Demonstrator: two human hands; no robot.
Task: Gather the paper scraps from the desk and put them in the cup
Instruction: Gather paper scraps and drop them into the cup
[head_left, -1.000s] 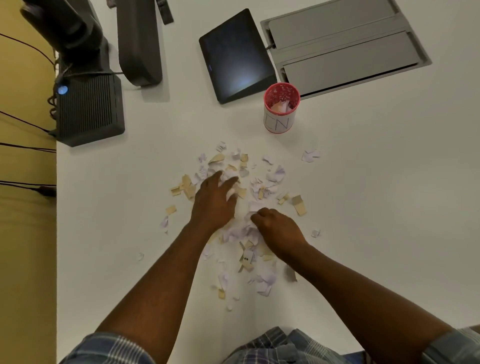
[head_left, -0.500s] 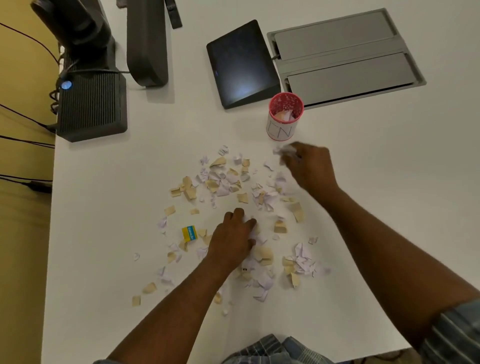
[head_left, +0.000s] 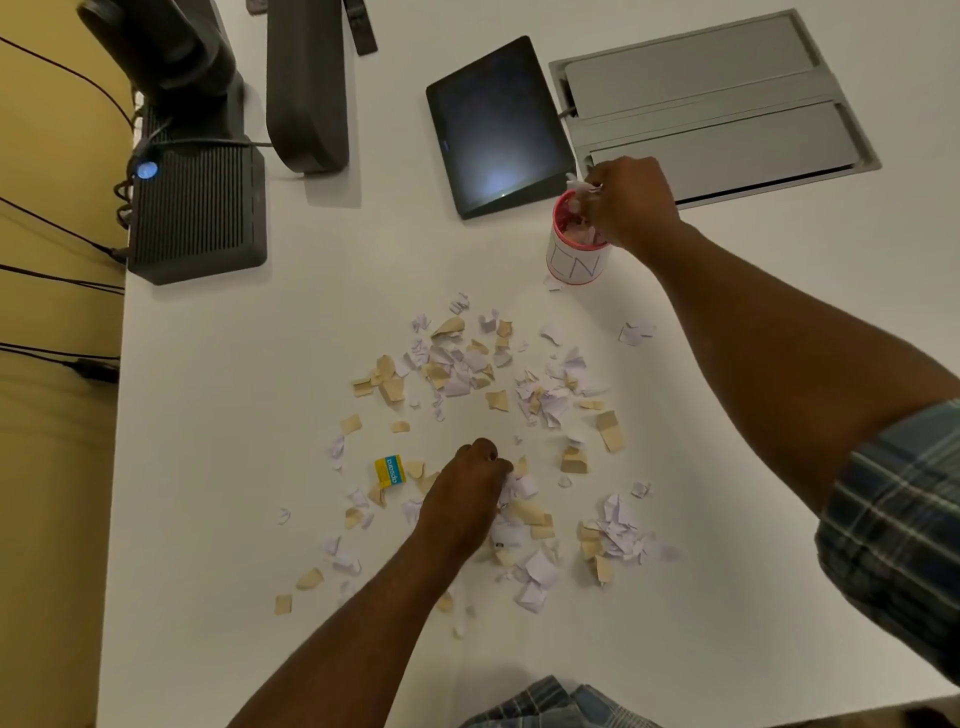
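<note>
Right hand (head_left: 631, 205) hanging over round white cup with red rim (head_left: 573, 254), fingers curling round small white paper bits at cup mouth. Left hand (head_left: 467, 499) lying on white desk (head_left: 234, 467), fingers bunching round white and tan torn paper scraps (head_left: 467, 371). More scraps lying spread between hand and cup. Cup standing just beside dark flat tablet (head_left: 496, 124).

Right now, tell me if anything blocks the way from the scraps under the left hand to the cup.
Nothing visible blocks it. Between the left hand and the cup lie only flat paper scraps on the desk. The right hand sits over the cup's mouth, holding scraps.
</note>
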